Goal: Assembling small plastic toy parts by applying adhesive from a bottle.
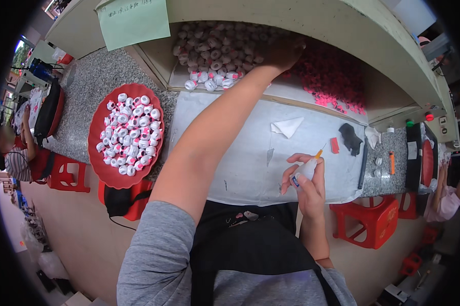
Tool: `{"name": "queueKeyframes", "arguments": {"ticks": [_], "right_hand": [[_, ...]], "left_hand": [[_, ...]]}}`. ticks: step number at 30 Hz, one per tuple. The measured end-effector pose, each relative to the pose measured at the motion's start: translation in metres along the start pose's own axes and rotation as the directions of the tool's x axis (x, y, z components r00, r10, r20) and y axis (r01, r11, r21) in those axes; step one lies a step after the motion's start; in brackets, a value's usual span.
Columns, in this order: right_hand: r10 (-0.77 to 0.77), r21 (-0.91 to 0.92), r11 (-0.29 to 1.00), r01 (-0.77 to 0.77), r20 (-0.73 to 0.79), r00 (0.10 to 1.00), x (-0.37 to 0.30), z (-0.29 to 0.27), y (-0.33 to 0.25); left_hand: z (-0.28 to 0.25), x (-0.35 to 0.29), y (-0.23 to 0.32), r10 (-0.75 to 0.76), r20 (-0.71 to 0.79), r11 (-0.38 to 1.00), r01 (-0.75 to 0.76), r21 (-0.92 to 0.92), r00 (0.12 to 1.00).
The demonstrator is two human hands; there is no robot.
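My left arm stretches forward into the shelf, and my left hand is in shadow at the border between two heaps. To its left is a pile of small round white pieces with pink parts; to its right lie many small flat pink pieces. What its fingers do is too dark to make out. Over the white work sheet, my right hand is closed around a small white squeeze bottle with an orange needle tip pointing up and away.
A red scalloped tray heaped with white-and-pink pieces stands at left. On the sheet lie a folded white cloth, a red block and a dark rag. The shelf's top board overhangs my left hand. Red stools stand below.
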State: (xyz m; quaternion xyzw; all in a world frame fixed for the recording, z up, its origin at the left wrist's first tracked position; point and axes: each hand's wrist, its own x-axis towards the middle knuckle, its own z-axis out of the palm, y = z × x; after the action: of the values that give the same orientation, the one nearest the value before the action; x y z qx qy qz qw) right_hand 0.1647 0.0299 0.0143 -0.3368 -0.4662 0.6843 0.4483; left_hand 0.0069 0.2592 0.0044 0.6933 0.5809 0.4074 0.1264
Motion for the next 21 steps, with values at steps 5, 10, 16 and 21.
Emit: {"name": "queueKeyframes", "arguments": {"ticks": [5, 10, 16, 21], "right_hand": [[-0.019, -0.022, 1.000, 0.018, -0.055, 0.998, -0.006, -0.011, -0.007], [-0.013, 0.008, 1.000, 0.014, -0.091, 0.996, 0.000, -0.029, -0.003], [-0.014, -0.005, 1.000, 0.014, -0.084, 0.996, 0.004, -0.017, 0.000], [-0.038, -0.066, 0.997, 0.032, -0.096, 0.995, 0.003, -0.023, -0.003]], "left_hand": [[0.033, 0.014, -0.014, 0.231, -0.088, 0.961, -0.213, 0.178, 0.969], [0.047, -0.001, -0.020, 0.118, -0.046, 0.955, -0.101, 0.279, 0.992], [-0.013, -0.028, -0.015, -0.157, 0.028, 0.892, 0.153, -0.425, 0.987], [-0.074, -0.101, 0.025, -0.295, 0.360, 0.289, 0.441, -0.850, 0.885]]}}
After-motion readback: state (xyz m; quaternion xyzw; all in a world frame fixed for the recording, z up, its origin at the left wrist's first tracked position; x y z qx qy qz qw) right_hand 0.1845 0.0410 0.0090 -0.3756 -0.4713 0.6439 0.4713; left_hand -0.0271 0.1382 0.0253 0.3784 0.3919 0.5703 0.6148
